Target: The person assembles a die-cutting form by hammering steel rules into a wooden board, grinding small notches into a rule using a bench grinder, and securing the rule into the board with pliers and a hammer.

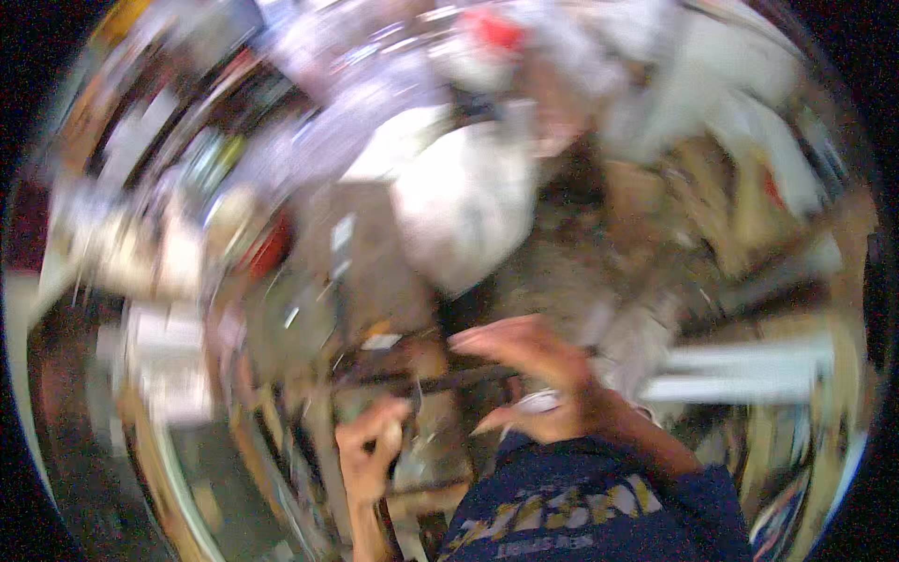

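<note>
The whole picture is smeared by motion. My left hand (367,450) is low and left of centre, its fingers curled round with thumb and fingertip close together. Whatever it pinches, if anything, is too blurred to name. My right hand (552,370) is in front of my dark blue printed shirt (599,506), its fingers stretched to the left and well apart from the thumb. A small whitish patch (540,402) shows by its palm; I cannot tell what it is. Beyond the hands is a large white bundle or sack (468,206), its lower end narrowing towards me.
Brown ground or board (375,253) lies left of the white bundle. A small white scrap (381,342) is near my left hand. Pale blue-white slats (749,370) stretch out on the right. Cluttered, blurred goods fill the left side, with a white box-like thing (169,361) among them.
</note>
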{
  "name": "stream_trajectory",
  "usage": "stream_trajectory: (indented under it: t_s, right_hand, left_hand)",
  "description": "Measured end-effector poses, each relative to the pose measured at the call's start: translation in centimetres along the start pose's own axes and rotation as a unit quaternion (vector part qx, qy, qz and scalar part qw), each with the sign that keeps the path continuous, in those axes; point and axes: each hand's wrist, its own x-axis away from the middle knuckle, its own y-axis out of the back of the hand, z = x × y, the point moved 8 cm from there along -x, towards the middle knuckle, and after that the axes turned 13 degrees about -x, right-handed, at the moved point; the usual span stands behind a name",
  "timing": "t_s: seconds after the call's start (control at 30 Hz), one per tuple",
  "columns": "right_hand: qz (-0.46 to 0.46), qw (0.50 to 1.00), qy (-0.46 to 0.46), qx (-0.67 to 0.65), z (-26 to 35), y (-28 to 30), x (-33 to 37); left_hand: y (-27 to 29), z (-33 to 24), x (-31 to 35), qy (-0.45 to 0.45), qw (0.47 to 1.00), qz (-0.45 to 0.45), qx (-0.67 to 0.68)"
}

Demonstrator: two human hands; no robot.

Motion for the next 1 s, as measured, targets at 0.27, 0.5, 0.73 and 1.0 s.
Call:
stream_trajectory:
  t_s: [0.27,0.5,0.73,1.0]
  right_hand:
    - [-0.286,0.954,0.088,0.005,9.7,17.6,29.1]
    - [-0.61,0.763,-0.005,0.213,18.3,22.9,64.1]
    - [-0.826,0.504,-0.15,0.203,25.7,19.5,86.1]
    - [-0.939,0.224,-0.184,0.186,32.3,11.6,106.1]
  left_hand:
    - [-29.8,-8.3,5.3,-0.102,0.934,0.342,0.01]
    - [-57.2,-25.5,28.3,-0.589,0.732,0.335,-0.067]
    - [-74.8,-29.5,45.9,-0.39,0.58,0.708,-0.101]
    - [-96.9,-32.2,57.5,-0.263,0.592,0.754,-0.111]
